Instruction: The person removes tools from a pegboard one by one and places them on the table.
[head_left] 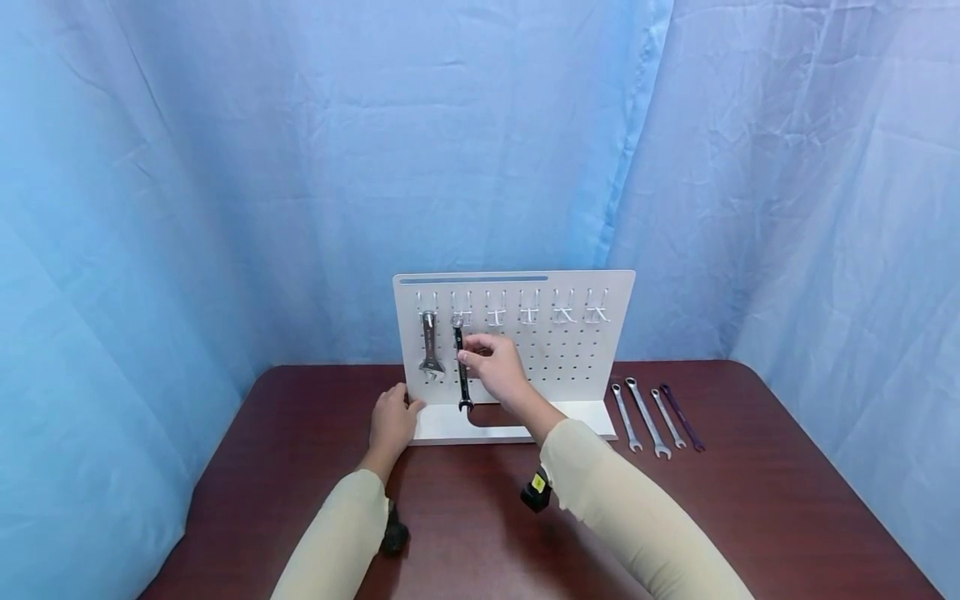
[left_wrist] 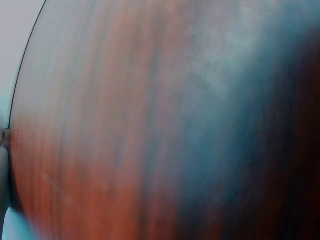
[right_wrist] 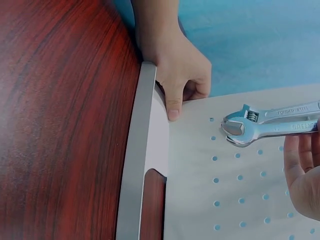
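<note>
Looks early in filling the white pegboard [head_left: 562, 354], judging by 1 adjustable wrench [head_left: 430, 342] hung at the leftmost of 6 hook positions. Counts as under way, probably, with the dark wrench [head_left: 462, 383] at position 2, upright, ring end up at the hook; cannot tell whether seated on it. Leaves 4 bare hooks [head_left: 529, 316] farther right and, on the table [head_left: 465, 500] just right of the pegboard, 3 silver wrenches [head_left: 647, 417] and 1 purple wrench [head_left: 682, 419] to go, by the look of it.

Pinches the dark wrench between thumb and fingers of the right hand [head_left: 498, 367], closed only as far as the shaft allows. Has the dark wrench just left of the palm, with both ends reaching past the fingertips, above and below. Grips the pegboard's left edge near its base with the left hand [head_left: 392, 417], thumb on the front face, fingers curled round the edge.
</note>
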